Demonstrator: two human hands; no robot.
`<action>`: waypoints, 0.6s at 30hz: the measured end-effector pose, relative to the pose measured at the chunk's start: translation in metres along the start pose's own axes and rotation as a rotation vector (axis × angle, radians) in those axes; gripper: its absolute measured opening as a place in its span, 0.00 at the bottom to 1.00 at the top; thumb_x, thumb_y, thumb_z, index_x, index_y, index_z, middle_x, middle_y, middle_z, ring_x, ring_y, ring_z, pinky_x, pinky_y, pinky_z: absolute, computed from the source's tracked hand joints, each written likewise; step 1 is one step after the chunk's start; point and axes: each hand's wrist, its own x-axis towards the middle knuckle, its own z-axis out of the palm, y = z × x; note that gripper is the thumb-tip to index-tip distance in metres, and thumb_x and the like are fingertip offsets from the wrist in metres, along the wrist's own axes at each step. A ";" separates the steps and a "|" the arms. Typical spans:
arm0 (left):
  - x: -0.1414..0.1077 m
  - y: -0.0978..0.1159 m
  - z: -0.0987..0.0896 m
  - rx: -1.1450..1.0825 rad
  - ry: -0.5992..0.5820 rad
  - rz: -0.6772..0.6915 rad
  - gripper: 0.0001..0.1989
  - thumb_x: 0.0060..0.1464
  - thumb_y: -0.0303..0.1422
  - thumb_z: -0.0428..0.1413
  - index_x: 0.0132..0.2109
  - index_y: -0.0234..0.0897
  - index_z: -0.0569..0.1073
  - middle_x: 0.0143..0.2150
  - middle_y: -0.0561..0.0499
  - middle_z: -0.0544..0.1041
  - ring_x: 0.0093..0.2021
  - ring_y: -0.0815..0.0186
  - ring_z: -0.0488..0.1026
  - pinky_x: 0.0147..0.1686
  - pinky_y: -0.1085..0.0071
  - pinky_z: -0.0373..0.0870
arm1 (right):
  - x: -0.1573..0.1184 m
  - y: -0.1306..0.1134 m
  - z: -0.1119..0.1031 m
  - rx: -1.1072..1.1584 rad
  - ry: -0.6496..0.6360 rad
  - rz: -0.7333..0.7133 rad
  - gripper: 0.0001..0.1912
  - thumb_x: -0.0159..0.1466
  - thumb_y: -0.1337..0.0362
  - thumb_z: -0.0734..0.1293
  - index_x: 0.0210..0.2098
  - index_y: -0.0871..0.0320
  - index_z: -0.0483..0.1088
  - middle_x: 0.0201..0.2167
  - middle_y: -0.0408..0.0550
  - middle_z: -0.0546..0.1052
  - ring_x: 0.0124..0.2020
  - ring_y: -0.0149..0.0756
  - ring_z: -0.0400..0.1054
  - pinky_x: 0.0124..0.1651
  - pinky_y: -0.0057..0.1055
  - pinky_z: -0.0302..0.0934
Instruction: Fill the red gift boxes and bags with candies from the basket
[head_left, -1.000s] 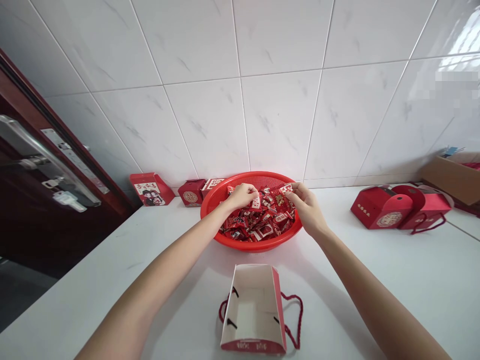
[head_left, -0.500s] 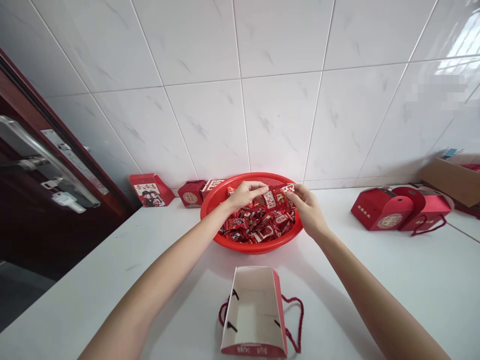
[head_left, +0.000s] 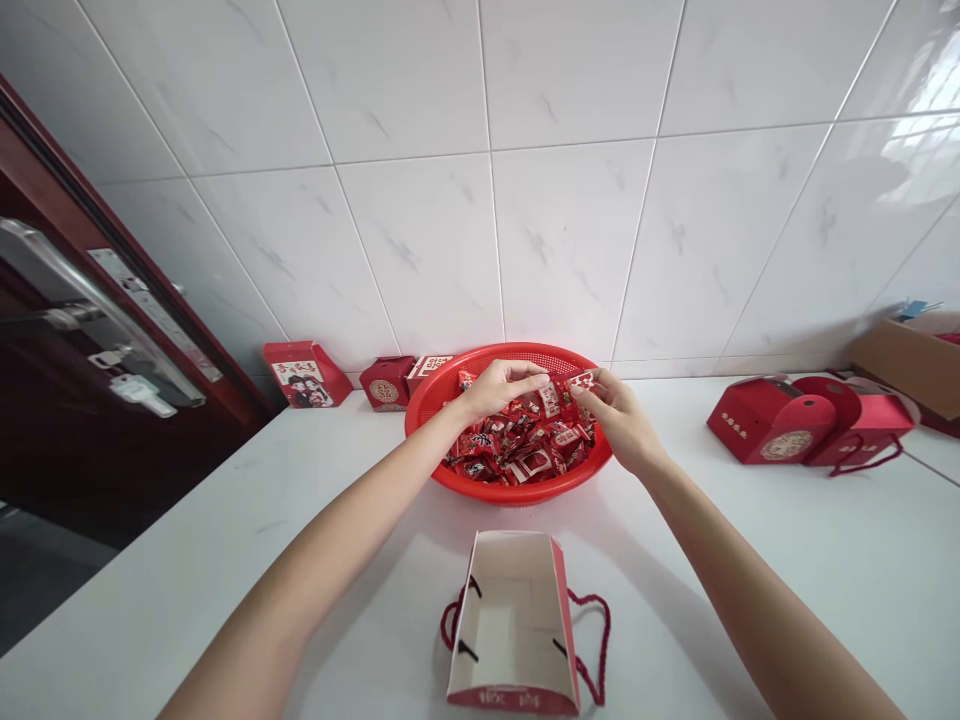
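White tabletop (head_left: 247, 480), tiled wall (head_left: 570, 240) behind | over red plastic mesh basket (head_left: 517, 492), between both hands: small white-faced red packet (head_left: 549, 401), long axis roughly fore-aft, nearer left hand (head_left: 491, 391), pinched there | in right hand (head_left: 624, 422), narrow grip on patterned red-and-white wrapper (head_left: 583, 382) | partly hidden: fingertip contacts, heaped red candies (head_left: 531, 465); cut off: forearms (head_left: 300, 590)
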 end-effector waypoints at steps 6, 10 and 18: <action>0.000 0.000 0.001 -0.012 -0.042 0.001 0.20 0.50 0.48 0.67 0.40 0.34 0.81 0.38 0.50 0.81 0.36 0.67 0.76 0.38 0.70 0.75 | -0.001 0.000 -0.002 -0.034 -0.039 0.005 0.21 0.56 0.45 0.75 0.38 0.52 0.70 0.34 0.45 0.80 0.34 0.41 0.75 0.38 0.39 0.71; 0.006 0.000 -0.003 0.130 -0.007 -0.023 0.26 0.62 0.53 0.52 0.42 0.33 0.80 0.41 0.43 0.82 0.36 0.64 0.78 0.40 0.66 0.74 | 0.000 0.003 -0.002 -0.071 0.007 -0.047 0.18 0.56 0.47 0.74 0.35 0.53 0.70 0.31 0.45 0.79 0.35 0.42 0.74 0.38 0.38 0.71; 0.002 -0.018 -0.030 0.755 -0.009 -0.253 0.17 0.42 0.25 0.62 0.14 0.39 0.64 0.15 0.53 0.67 0.33 0.54 0.76 0.46 0.61 0.65 | -0.001 0.005 -0.002 -0.125 0.089 -0.090 0.15 0.59 0.48 0.72 0.35 0.52 0.71 0.28 0.43 0.77 0.31 0.41 0.72 0.35 0.37 0.69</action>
